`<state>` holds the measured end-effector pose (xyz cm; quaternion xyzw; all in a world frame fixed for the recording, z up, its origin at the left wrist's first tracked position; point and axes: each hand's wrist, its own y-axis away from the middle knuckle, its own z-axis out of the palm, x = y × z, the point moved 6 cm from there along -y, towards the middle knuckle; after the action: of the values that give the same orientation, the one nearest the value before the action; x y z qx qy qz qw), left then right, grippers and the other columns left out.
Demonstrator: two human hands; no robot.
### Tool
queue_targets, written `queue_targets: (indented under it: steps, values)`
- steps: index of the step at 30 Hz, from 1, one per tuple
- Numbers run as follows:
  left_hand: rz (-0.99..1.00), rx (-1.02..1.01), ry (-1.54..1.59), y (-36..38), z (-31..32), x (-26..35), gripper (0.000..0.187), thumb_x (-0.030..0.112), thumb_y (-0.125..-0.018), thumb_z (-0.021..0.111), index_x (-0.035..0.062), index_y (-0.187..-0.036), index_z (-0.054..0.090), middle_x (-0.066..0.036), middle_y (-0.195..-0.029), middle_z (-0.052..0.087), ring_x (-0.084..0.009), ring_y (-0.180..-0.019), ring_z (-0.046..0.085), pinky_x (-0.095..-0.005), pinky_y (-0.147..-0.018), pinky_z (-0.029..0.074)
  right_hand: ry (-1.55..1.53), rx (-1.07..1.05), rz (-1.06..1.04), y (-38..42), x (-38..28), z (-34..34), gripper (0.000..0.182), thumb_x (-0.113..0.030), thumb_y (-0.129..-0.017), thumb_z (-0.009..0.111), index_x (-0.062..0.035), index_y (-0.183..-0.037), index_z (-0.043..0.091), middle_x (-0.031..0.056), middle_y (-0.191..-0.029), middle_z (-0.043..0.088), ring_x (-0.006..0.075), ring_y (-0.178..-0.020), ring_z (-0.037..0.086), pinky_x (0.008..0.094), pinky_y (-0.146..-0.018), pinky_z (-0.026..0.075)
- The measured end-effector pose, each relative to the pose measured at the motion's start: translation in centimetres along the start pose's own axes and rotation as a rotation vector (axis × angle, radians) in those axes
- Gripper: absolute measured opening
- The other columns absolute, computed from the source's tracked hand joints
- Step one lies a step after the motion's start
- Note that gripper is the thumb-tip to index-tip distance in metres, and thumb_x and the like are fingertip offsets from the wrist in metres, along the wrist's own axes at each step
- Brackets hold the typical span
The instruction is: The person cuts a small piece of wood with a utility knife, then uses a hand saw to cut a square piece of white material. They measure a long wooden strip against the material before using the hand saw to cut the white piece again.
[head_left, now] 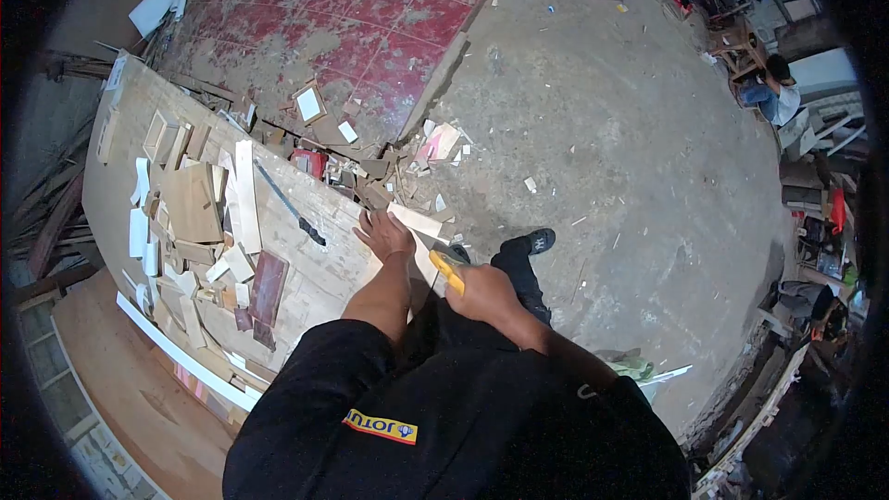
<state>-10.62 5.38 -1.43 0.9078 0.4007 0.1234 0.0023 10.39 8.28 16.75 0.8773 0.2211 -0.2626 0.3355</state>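
Note:
My right hand (486,294) is wrapped round the yellow handle of a handsaw (446,270). The saw's grey blade runs up and left from the handle, against a pale wooden board (416,220) at the workbench's edge. My left hand (384,233) lies on the wood just left of the blade, its fingers spread and pressing down. The part of the board beneath my hands and the blade's lower edge are hidden.
The wooden workbench (319,292) bears a thin dark tool (292,207), a reddish-brown block (269,287) and many wood offcuts (190,204). Scraps lie on the concrete floor (593,148). Another person (773,93) sits at the far right.

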Motion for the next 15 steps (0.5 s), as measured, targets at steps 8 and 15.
queue_targets:
  steps: [8,15]
  values:
    - [0.023,0.018,0.018,0.1,0.0,0.0,0.034,0.029,-0.102,0.034,0.0085,-0.115,0.058,-0.013,-0.125,0.056,-0.0343,-0.142,0.029,-0.0635,-0.119,0.008,-0.035,-0.058,0.021,2.4,-1.0,-3.1,0.032,-0.03,-0.082,0.062,0.0005,-0.088,0.071,0.0264,-0.079,0.068,0.0444,-0.077,0.068,0.053,-0.073,0.056]
    - [0.012,-0.004,-0.014,0.3,0.2,-0.4,0.033,0.029,-0.101,0.035,0.0075,-0.114,0.057,-0.012,-0.126,0.056,-0.0348,-0.142,0.028,-0.0633,-0.118,0.009,-0.033,-0.005,-0.01,-0.3,0.8,0.7,0.035,-0.031,-0.082,0.063,0.0018,-0.089,0.071,0.0257,-0.08,0.069,0.0438,-0.078,0.069,0.0528,-0.073,0.056]
